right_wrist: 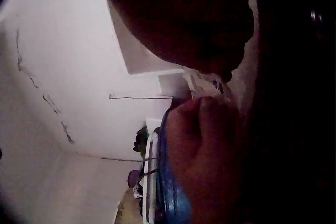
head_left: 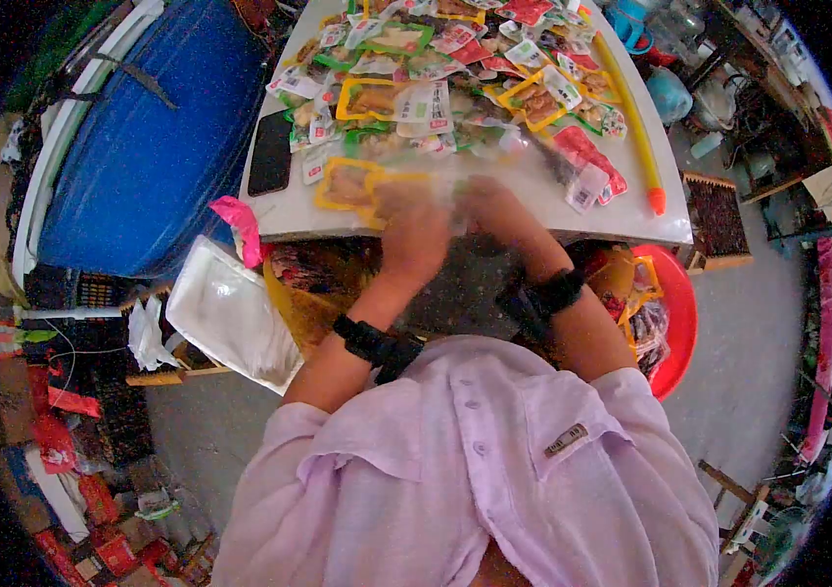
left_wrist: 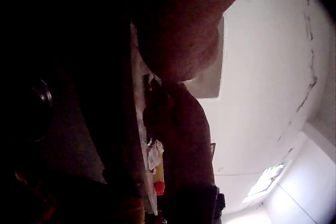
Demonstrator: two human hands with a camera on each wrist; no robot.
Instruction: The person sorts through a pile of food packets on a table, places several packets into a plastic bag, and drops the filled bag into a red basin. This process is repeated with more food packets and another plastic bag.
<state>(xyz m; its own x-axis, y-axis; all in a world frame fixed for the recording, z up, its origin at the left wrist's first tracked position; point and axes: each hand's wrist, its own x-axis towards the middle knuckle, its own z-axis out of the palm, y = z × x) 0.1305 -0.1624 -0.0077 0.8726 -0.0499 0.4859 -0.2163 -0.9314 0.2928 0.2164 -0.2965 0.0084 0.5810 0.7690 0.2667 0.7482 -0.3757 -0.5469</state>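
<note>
Both hands are close together at the table's near edge, blurred in the head view. The left hand (head_left: 418,233) has its fingers curled in the right wrist view and pinches a pale plastic food packet (right_wrist: 202,83). The right hand (head_left: 496,210) grips the same packet from the other side, its fingertips mostly hidden in shadow. Beside the left hand lies a yellow-edged food packet (head_left: 342,184), partly overlapped by another yellow-edged one. Beyond the hands is a heap of food packets (head_left: 423,106) in yellow, green, red and clear wrapping.
The white table (head_left: 274,217) carries a dark phone (head_left: 270,154) at left and a long yellow tube (head_left: 631,117) at right. A white foam box (head_left: 225,303) stands below left, a red basin (head_left: 682,323) below right. A blue barrel (head_left: 152,147) is at far left.
</note>
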